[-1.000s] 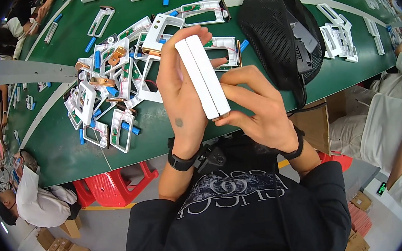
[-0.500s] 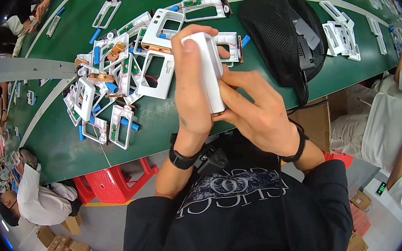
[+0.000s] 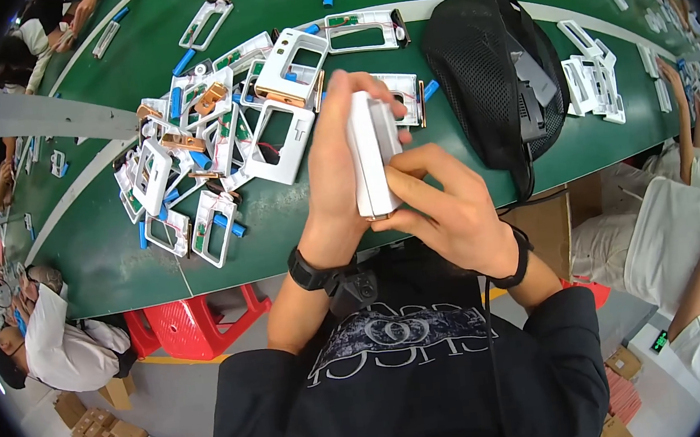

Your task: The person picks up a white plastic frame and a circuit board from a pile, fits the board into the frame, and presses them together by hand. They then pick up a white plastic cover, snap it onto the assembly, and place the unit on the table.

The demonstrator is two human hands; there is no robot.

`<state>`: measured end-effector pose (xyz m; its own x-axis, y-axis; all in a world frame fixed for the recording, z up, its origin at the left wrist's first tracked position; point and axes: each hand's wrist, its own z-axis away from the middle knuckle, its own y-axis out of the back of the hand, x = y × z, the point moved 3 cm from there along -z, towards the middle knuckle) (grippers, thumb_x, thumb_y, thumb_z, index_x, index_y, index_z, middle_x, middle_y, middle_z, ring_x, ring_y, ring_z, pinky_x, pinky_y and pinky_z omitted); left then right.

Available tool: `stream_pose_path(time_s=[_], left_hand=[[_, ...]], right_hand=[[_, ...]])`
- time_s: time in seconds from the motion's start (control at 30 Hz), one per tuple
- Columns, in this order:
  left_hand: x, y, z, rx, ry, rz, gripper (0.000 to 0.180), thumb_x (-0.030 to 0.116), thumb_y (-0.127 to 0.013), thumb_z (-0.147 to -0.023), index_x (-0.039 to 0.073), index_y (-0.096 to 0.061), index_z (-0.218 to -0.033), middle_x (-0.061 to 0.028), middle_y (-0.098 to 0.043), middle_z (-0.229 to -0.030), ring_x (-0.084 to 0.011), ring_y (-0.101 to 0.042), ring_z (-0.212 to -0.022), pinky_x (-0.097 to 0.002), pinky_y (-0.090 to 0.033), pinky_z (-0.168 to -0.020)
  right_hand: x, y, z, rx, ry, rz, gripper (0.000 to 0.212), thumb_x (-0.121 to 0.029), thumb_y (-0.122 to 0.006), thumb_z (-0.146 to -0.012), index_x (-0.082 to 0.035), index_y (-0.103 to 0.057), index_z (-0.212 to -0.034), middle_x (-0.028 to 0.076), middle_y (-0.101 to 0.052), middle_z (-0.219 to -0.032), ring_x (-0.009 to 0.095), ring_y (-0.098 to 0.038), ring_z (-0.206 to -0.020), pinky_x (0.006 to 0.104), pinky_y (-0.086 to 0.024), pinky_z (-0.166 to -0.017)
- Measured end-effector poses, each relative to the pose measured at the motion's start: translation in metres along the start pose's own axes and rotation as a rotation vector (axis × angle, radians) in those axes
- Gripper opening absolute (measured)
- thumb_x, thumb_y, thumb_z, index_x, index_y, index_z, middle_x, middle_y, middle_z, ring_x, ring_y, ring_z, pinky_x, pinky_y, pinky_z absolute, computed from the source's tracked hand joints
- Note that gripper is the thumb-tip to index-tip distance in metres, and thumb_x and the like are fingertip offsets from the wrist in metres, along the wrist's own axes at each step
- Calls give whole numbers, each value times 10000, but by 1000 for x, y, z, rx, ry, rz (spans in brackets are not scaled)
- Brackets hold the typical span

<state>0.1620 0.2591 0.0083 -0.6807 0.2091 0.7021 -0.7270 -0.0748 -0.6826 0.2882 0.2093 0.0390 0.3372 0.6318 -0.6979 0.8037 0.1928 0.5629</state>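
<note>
Black long-sleeved top with pale printed chest graphic, sleeves pushed up, black wristband on each wrist

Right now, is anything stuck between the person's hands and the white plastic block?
Nothing visible is. The left hand wraps the flat white plastic block from its side, and the right hand presses it directly with bare fingers.

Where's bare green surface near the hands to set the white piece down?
Bare strip along the table's near edge, between the frame pile and the left hand. A smaller patch lies between the white piece and the black mesh bag. The pile itself is crowded.
</note>
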Motion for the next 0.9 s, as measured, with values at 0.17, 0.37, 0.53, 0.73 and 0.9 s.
stream_pose_path(time_s=[0.17, 0.37, 0.53, 0.73, 0.9], left_hand=[[-1, -2, -1, -48, 97, 47, 519, 511, -308, -1068, 95, -532, -856, -48, -569, -849, -141, -580, -750, -287, -499, -633], [-13, 7, -9, 44, 16, 106, 523, 501, -291, -1068, 90, -540, -862, -48, -543, -749, -137, -534, -627, -279, -474, -584], [-10, 15, -4, 185, -149, -69, 522, 466, -260, -1075, 72, -542, -881, -40, -531, -730, -127, -500, -608, -273, -448, -578], [-3, 32, -6, 174, -173, -269, 512, 476, -249, -1088, 92, -523, -890, -50, -518, -930, -114, -533, -798, -260, -464, -610], [0, 24, 0, 165, -460, -550, 529, 471, -246, -1096, 66, -557, -958, -37, -535, -872, -103, -513, -736, -238, -429, -621]], right_hand=[[-5, -5, 4, 21, 12, 86, 497, -110, -840, -695, 66, -655, -1121, 147, -622, -1016, 311, -644, -856, 366, -539, -728], [-8, -14, 7, 61, 8, 276, 494, -80, -828, -711, 67, -653, -1149, 166, -628, -1048, 317, -649, -859, 364, -538, -734], [7, -19, 3, 41, 49, 256, 482, -46, -813, -733, 61, -651, -1174, 170, -629, -1038, 312, -647, -846, 357, -537, -734], [17, -19, 2, -56, -113, -55, 459, -39, -822, -738, 45, -656, -1158, 152, -642, -1032, 256, -642, -830, 333, -526, -735], [13, -12, -1, 19, -279, -85, 380, -81, -791, -790, 29, -656, -1128, 125, -659, -1008, 202, -627, -797, 296, -503, -720]])
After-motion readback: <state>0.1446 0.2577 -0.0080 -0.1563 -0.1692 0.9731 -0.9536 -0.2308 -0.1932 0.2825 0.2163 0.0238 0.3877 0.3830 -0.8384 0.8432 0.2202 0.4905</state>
